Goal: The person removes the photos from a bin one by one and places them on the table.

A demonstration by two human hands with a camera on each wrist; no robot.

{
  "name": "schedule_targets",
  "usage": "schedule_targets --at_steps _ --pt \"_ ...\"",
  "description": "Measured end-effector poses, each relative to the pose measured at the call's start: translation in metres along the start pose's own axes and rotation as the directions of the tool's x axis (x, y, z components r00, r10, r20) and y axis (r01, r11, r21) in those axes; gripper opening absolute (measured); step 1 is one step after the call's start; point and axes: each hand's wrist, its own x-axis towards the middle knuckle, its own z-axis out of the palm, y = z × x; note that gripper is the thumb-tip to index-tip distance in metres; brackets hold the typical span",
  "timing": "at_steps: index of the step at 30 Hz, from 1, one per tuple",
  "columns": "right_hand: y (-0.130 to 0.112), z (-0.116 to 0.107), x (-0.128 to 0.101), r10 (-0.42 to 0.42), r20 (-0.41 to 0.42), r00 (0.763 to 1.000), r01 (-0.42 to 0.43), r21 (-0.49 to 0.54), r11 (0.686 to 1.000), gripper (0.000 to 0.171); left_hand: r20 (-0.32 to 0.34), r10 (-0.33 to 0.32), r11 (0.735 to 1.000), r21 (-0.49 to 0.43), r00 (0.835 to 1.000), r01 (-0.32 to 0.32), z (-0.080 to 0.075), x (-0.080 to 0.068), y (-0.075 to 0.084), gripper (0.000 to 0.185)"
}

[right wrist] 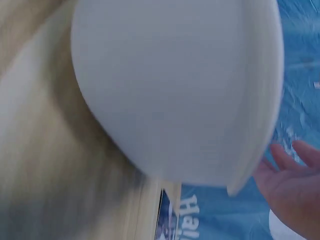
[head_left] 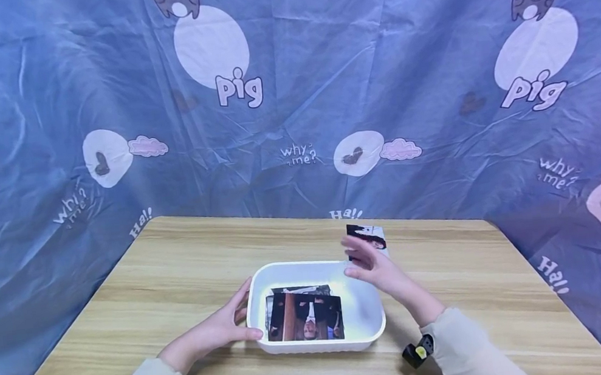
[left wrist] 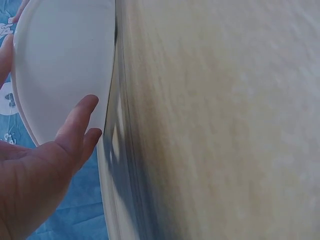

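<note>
A white rounded tray (head_left: 371,325) sits on the wooden table (head_left: 177,274) and holds a few dark photos (head_left: 304,316), the top one lying flat. My left hand (head_left: 232,324) rests against the tray's left wall with straight fingers; in the left wrist view the left hand's fingers (left wrist: 75,125) touch the tray's white outer side (left wrist: 60,65). My right hand (head_left: 366,263) hovers open over the tray's far right corner and holds nothing. In the right wrist view the right hand (right wrist: 295,182) shows past the tray (right wrist: 175,90). Another photo (head_left: 367,235) lies on the table just behind the right hand.
A blue cloth printed with pigs and words (head_left: 290,91) hangs round the table on three sides. Bare wood stretches left, right and in front of the tray. The loose photo (right wrist: 167,222) lies near the table's far edge.
</note>
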Motion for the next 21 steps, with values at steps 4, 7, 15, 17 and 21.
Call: schedule_targets --at_steps 4,7,15,17,21 --pt "-0.002 0.012 -0.002 -0.029 0.174 0.984 0.034 -0.025 0.999 0.074 0.006 0.005 1.0 -0.001 1.0 -0.005 0.0 0.0 0.0 0.117" --pt "-0.002 0.021 -0.002 -0.032 0.25 0.968 0.056 -0.089 0.994 0.073 0.006 0.006 1.0 0.001 1.0 -0.006 0.0 0.0 0.0 0.117" --pt "0.005 0.045 0.003 0.054 0.262 0.964 0.055 -0.393 0.918 0.073 0.005 -0.001 1.0 0.004 1.0 0.001 0.0 0.0 0.001 0.118" --pt "0.007 0.05 0.003 0.064 0.255 0.965 0.062 -0.457 0.887 0.074 0.005 0.001 1.0 0.003 1.0 -0.001 0.0 0.0 0.001 0.117" --pt "0.012 0.057 0.001 0.079 0.266 0.961 0.082 -0.544 0.835 0.077 0.01 -0.007 1.0 -0.004 1.0 0.007 0.002 -0.001 0.003 0.118"
